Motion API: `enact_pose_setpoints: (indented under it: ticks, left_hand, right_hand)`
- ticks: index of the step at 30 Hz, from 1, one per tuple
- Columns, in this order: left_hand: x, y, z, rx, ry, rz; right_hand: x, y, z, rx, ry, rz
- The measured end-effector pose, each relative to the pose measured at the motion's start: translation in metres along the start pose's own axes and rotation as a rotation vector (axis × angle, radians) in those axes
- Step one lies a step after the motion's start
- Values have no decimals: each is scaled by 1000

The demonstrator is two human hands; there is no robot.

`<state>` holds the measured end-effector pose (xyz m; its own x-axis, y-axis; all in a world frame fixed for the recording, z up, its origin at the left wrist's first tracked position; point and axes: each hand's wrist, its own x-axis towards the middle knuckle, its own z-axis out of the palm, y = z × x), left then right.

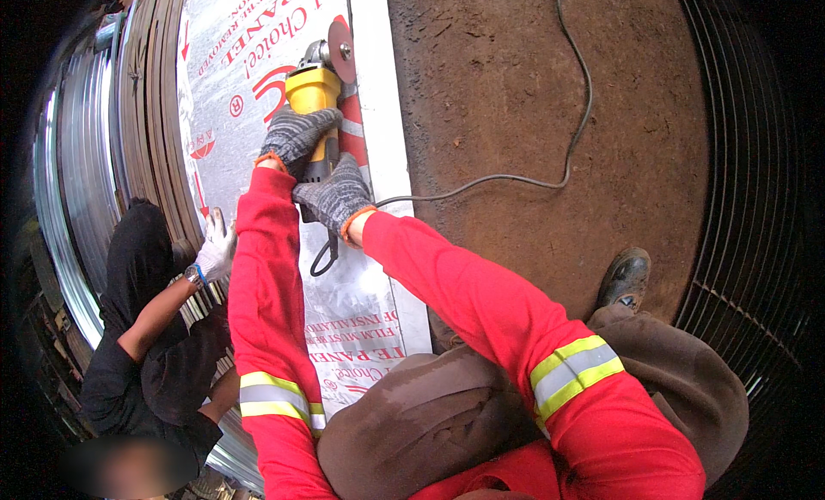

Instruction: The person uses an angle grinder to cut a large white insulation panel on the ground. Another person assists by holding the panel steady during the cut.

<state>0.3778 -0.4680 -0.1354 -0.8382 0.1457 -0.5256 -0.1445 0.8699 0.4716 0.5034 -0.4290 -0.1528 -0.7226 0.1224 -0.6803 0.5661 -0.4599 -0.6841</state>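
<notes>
Both my hands wear grey knit gloves with orange cuffs and grip a yellow angle grinder [313, 92]. My left hand [296, 137] wraps round its body just behind the head. Lower down, my right hand [337, 194] closes round the rear end, where the grey power cord [481, 180] leads off to the right. The grinder's reddish cutting disc [342, 49] stands on edge at the right side of a film-covered panel [228, 66] with red print. Whether the disc touches the panel, I cannot tell. A small black loop [324, 256] hangs below the grinder.
On the left a co-worker in dark clothes crouches, a white-gloved hand [216, 246] resting on the panel's left edge. Shiny metal lengths [86, 147] and brown strips [155, 113] lie beyond. Brown dirt ground [516, 96] and dark bars [756, 156] are to the right. My boot [626, 278] stands there.
</notes>
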Motion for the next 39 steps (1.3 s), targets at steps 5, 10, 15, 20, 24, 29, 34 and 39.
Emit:
enact_pose_setpoints:
  ticks: [5, 10, 15, 20, 24, 29, 34, 39]
  left_hand:
    - [-1, -6, 0, -11, -3, 9]
    - [-11, 0, 0, -15, -25, 4]
    - [-17, -2, 2, -58, -16, 31]
    - [-23, 0, 3, -70, -34, 16]
    - [-20, -10, 3, -77, -33, 57]
    - [-20, -16, 4, -97, -32, 42]
    - [-29, -6, 5, -51, -25, 27]
    - [-35, 0, 2, -66, -43, 21]
  right_hand:
    - [-6, -4, -3, -49, 10, 13]
    - [-7, 3, -1, -26, 30, -19]
    - [-7, 8, 1, -31, 19, -5]
    - [-7, 17, 3, 3, -3, -7]
    - [-11, 17, 4, -71, 22, -7]
    - [-15, 15, 2, -50, -9, 21]
    - [-18, 14, 0, -133, 34, -5]
    - [-26, 7, -2, -112, 18, 25]
